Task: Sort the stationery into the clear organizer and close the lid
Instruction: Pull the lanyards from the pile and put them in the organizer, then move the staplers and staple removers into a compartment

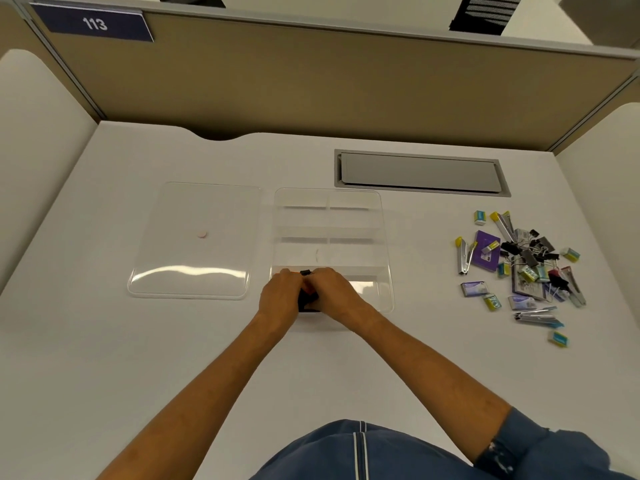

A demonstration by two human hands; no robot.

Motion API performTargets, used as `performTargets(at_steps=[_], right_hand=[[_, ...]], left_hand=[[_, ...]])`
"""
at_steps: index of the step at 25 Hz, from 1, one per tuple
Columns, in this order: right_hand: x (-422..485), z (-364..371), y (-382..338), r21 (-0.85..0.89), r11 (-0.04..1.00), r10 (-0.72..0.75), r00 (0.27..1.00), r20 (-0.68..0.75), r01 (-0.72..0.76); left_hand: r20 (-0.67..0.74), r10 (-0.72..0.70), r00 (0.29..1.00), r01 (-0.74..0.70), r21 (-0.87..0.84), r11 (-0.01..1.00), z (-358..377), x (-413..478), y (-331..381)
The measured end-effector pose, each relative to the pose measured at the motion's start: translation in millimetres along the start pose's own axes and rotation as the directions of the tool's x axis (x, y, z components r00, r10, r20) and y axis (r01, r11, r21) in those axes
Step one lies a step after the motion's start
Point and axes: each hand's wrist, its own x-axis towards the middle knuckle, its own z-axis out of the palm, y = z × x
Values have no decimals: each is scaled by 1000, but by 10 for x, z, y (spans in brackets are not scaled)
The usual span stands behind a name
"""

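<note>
Step in hand: first placements into the organizer, early in the sort.

- Clear organizer [384,237] sits mid-worktop, open. Its compartments look bare except the one toward the near edge and left, where your hands meet.
- Left grip [278,296] and right grip [337,289] are pressed together over that near-left compartment, fingers of both curled round a black item [306,299]. It is mostly hidden between the hands; probably binder clips, but you cannot tell how many.
- I cannot tell whether the item already rests on the compartment floor or is held just above it.
- Lid [194,271] lies flat on the worktop [207,358], just beside the organizer on the side toward the left edge, a small pink dot [202,234] at its middle.
- Stationery pile [526,265] lies toward the right edge, well apart from the organizer: staplers, black clips, erasers, small purple boxes, all tangled.
- Grey cable hatch [420,172] is set in the worktop toward the far edge, beyond the pile.

Next move, as I judge it: let the black item go inside that compartment, lift both hands out over the wall, then take the right one across to the pile. The clips there interlock by their wire handles, so expect extras to drag along. Pick one kind at a time, one compartment each. The lid waits until the pile is gone.
</note>
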Motion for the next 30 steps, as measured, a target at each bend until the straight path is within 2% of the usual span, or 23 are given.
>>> performTargets(at_steps=[3, 5, 10, 15, 23, 30], right_hand=[[-66, -190, 122, 40, 999, -3, 997, -74, 6], [-165, -250, 243, 61, 998, 3, 988, -151, 6], [-444, -312, 599, 75, 997, 17, 944, -329, 8], [-761, -429, 1095, 187, 978, 153, 915, -373, -87], [-1368, -642, 2070, 277, 941, 298, 867, -399, -196], [-1897, -784, 2924, 379, 883, 420, 827, -374, -277]], left_hand=[[-127, 2, 992, -4, -20, 1000, -118, 20, -70], [-229, 21, 973, -53, -136, 989, -134, 20, -93], [-247, 40, 968, -116, -301, 946, -25, -1, 142], [-318, 138, 938, -237, -298, 924, 165, 61, 679], [-288, 293, 912, -371, -271, 888, 452, 234, 1821], [-184, 288, 940, -338, -369, 866, 768, 676, 2782]])
